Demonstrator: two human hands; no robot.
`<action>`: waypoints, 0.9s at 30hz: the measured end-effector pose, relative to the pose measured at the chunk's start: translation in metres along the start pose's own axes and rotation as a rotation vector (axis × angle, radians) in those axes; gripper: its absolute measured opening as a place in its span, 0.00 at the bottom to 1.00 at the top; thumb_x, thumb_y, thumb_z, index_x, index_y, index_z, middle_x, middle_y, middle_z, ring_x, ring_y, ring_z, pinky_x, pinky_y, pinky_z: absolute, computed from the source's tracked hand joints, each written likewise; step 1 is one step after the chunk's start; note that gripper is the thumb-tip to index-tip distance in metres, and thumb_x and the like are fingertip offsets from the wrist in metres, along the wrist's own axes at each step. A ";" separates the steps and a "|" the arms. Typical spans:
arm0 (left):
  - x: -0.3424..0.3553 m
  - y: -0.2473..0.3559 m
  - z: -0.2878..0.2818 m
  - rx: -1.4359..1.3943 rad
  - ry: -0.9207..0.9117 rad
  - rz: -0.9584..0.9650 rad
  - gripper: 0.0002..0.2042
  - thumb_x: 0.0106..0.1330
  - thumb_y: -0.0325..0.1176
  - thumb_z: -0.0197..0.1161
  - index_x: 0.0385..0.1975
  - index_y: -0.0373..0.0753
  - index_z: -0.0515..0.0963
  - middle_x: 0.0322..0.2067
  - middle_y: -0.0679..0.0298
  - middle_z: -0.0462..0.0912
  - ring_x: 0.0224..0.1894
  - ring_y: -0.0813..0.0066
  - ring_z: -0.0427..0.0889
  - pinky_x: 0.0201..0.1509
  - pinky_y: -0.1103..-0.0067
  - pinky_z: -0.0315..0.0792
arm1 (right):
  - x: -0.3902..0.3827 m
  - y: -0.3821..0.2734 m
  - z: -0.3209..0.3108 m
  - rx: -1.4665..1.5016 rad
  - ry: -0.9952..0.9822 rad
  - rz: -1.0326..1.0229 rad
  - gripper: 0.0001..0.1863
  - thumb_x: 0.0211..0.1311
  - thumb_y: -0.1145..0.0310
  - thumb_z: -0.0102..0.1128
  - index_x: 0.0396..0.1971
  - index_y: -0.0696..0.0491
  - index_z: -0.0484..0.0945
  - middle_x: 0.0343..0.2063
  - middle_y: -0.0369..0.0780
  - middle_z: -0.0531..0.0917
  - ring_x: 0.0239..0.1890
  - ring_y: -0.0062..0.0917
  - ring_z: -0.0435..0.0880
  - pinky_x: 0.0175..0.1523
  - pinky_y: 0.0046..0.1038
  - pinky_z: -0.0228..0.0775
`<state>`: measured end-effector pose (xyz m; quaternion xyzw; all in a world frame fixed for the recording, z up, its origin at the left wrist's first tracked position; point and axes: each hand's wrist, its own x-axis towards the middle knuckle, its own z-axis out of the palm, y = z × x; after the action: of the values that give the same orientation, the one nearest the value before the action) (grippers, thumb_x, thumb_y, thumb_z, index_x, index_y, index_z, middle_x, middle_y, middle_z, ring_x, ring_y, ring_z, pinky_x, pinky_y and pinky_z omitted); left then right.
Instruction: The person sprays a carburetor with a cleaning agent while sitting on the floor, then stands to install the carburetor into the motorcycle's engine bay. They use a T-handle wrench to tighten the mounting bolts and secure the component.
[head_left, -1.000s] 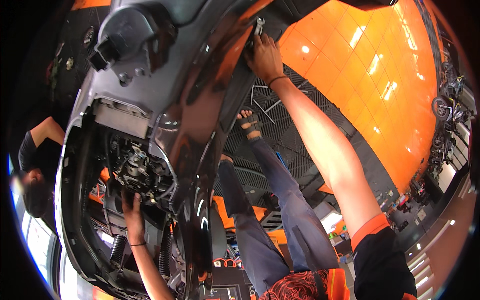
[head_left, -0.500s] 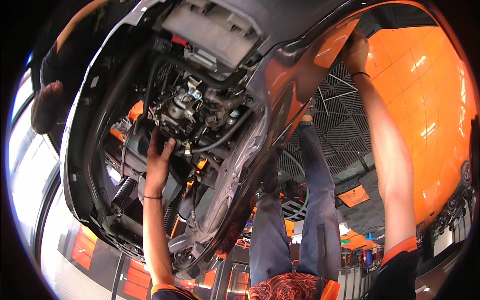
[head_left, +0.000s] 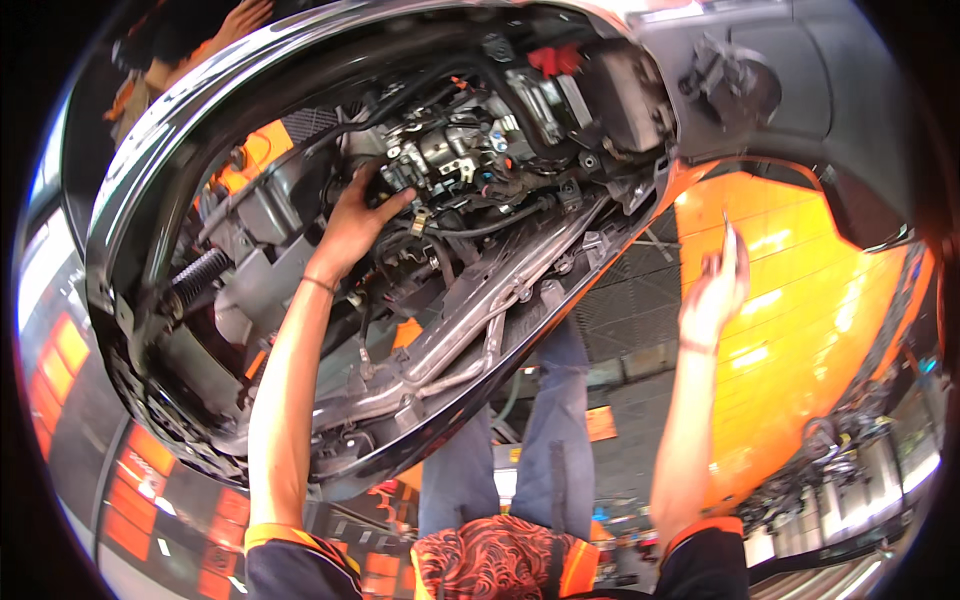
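An uncovered scooter frame lies before me, its engine (head_left: 447, 150) showing silver metal parts, hoses and wiring. My left hand (head_left: 352, 225) reaches in at the engine's near left side. Its fingers curl round a dark part there and are partly hidden; the thumb rests against the edge. My right hand (head_left: 714, 298) is held apart from the scooter, over the orange floor. The fingers are closed, with a slim pointed metallic thing (head_left: 729, 232) sticking up from them; blur hides its kind.
A coil-spring shock absorber (head_left: 200, 278) sits left of my forearm. Metal frame tubes (head_left: 470, 335) run along the near side. Red material (head_left: 553, 62) lies by the engine's far right. Another person's hand (head_left: 245, 18) shows at the top left. Orange floor (head_left: 800, 350) spreads at right.
The view has turned, so the scooter lies more sideways. My right hand has come away from the body panel at the upper right, down into the open. My left hand stays at the engine.
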<state>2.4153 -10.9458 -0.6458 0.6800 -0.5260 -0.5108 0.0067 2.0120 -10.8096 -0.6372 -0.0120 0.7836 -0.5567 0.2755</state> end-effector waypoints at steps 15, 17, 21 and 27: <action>0.016 -0.035 0.025 -0.191 0.114 0.130 0.40 0.52 0.48 0.77 0.66 0.41 0.69 0.67 0.41 0.65 0.77 0.42 0.46 0.75 0.40 0.34 | -0.101 -0.050 0.197 -1.167 -1.093 -0.470 0.12 0.62 0.67 0.67 0.40 0.60 0.86 0.33 0.49 0.88 0.36 0.32 0.87 0.45 0.32 0.75; 0.016 -0.038 0.028 -0.224 0.145 0.147 0.40 0.52 0.46 0.77 0.65 0.42 0.69 0.67 0.40 0.65 0.77 0.41 0.45 0.75 0.39 0.34 | -0.094 -0.032 0.206 -1.153 -1.072 -0.504 0.13 0.62 0.66 0.67 0.40 0.60 0.86 0.32 0.49 0.88 0.36 0.32 0.87 0.45 0.32 0.75; 0.013 -0.034 0.030 -0.258 0.160 0.141 0.38 0.52 0.41 0.78 0.65 0.43 0.69 0.68 0.41 0.64 0.77 0.40 0.43 0.75 0.39 0.34 | -0.094 -0.018 0.211 -1.225 -1.049 -0.538 0.12 0.64 0.66 0.68 0.42 0.58 0.86 0.29 0.41 0.88 0.32 0.18 0.82 0.41 0.26 0.72; 0.011 -0.033 0.032 -0.268 0.161 0.125 0.38 0.53 0.41 0.78 0.65 0.44 0.69 0.68 0.42 0.64 0.77 0.40 0.43 0.75 0.39 0.35 | -0.091 -0.002 0.207 -1.191 -1.076 -0.613 0.12 0.63 0.66 0.69 0.41 0.58 0.86 0.28 0.44 0.88 0.30 0.23 0.84 0.40 0.30 0.73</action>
<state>2.4158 -10.9225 -0.6869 0.6776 -0.4921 -0.5190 0.1711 2.1804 -10.9600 -0.6450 -0.6283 0.6700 -0.0209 0.3949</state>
